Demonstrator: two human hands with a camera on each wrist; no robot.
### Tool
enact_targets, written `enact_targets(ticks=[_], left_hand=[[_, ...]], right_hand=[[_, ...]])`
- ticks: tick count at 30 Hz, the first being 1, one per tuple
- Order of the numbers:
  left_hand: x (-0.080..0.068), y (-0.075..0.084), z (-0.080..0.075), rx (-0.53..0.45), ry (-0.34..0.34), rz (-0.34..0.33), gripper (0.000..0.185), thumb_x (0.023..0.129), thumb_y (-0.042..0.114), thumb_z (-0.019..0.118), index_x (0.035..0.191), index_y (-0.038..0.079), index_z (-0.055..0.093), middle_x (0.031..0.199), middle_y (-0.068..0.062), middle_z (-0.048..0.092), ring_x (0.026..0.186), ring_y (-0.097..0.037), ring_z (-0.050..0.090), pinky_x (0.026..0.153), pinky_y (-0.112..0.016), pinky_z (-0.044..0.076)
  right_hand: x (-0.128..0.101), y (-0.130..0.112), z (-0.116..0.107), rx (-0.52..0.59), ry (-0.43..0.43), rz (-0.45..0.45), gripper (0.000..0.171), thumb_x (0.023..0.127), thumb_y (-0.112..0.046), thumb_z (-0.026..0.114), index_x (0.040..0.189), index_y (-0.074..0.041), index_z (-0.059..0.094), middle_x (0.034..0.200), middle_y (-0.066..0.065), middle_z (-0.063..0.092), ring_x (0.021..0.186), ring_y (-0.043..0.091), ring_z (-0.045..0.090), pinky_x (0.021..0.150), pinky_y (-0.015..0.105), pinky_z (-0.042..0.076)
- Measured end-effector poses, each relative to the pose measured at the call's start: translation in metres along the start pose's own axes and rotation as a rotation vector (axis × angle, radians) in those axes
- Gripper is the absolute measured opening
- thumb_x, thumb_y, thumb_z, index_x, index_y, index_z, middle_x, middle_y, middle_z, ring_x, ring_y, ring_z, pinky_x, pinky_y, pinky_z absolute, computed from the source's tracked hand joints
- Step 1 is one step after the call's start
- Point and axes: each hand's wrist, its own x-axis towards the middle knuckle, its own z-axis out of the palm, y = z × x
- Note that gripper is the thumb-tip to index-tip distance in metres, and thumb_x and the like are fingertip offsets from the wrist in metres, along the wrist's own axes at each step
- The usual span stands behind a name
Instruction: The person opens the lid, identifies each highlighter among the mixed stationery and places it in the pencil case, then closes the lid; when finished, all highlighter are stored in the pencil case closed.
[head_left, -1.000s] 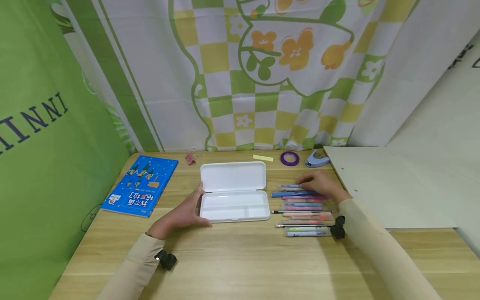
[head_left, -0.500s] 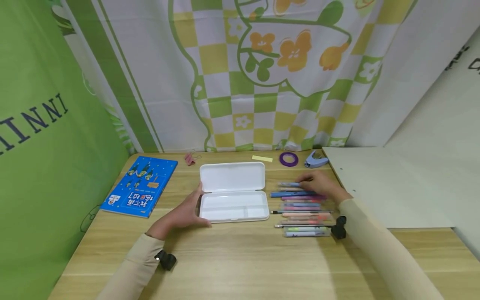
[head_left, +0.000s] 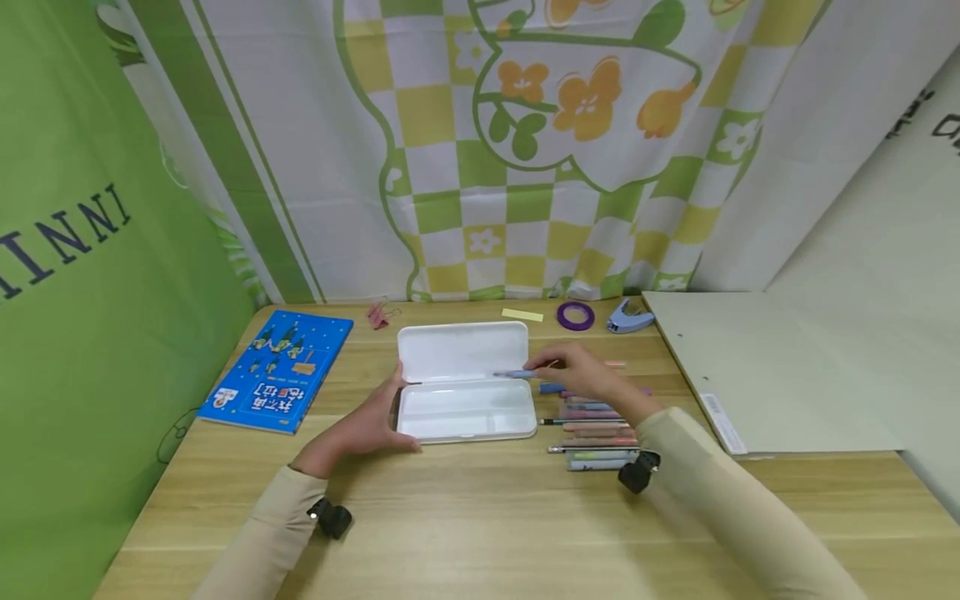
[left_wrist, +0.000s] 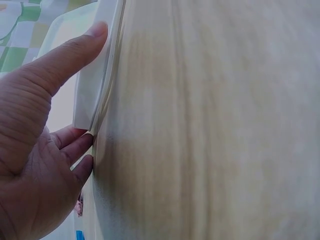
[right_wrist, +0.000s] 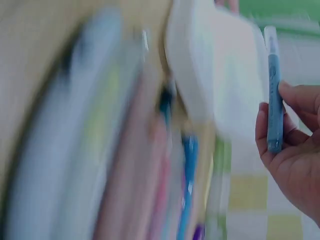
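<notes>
A white pencil case lies with its lid raised on the table; its divided tray has nothing in it. At its left end my left hand holds it, thumb on the front edge, fingers along the side. In the left wrist view the thumb presses the white wall. My right hand pinches a blue marker with a clear cap, between thumb and fingers. In the head view this marker points left, over the case's right part near the hinge. Below that hand lies a row of pens and pencils, partly hidden.
A blue book lies at the left. Along the back are a pink binder clip, a yellow strip, a purple tape roll and a light-blue stapler-like tool. A white board covers the right side.
My right hand has lifted the blue marker from the top of the row and carried it left to the pencil case. The left hand stays on the case.
</notes>
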Motion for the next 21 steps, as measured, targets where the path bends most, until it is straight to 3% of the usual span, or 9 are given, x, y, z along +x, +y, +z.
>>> enact_targets(ticks=[6, 9, 21], left_hand=[[0.001, 0.0, 0.0, -0.001, -0.002, 0.006, 0.133, 0.065, 0.04, 0.086, 0.149, 0.0, -0.01, 0.141, -0.019, 0.035, 0.133, -0.03, 0.029, 0.111, -0.049, 0.021], [0.001, -0.001, 0.001, -0.003, -0.006, 0.004, 0.134, 0.065, 0.042, 0.085, 0.149, 0.001, -0.01, 0.142, -0.019, 0.034, 0.133, -0.031, 0.028, 0.111, -0.049, 0.021], [0.001, -0.002, 0.001, 0.004, -0.007, -0.012, 0.133, 0.066, 0.043, 0.085, 0.149, 0.002, -0.011, 0.14, -0.017, 0.035, 0.132, -0.03, 0.029, 0.111, -0.05, 0.022]], right_hand=[[0.025, -0.013, 0.051, -0.052, -0.071, -0.072, 0.015, 0.091, -0.002, 0.06, 0.1, 0.001, 0.071, 0.094, 0.009, 0.066, 0.089, 0.021, 0.061, 0.079, 0.029, 0.051], [0.033, -0.014, 0.067, -0.082, -0.068, -0.052, 0.014, 0.09, 0.0, 0.06, 0.097, 0.0, 0.072, 0.092, 0.008, 0.066, 0.089, 0.021, 0.061, 0.079, 0.028, 0.051], [0.039, -0.015, 0.082, -0.147, -0.054, 0.025, 0.01, 0.087, -0.002, 0.065, 0.088, -0.005, 0.074, 0.089, 0.005, 0.067, 0.087, 0.02, 0.062, 0.078, 0.028, 0.05]])
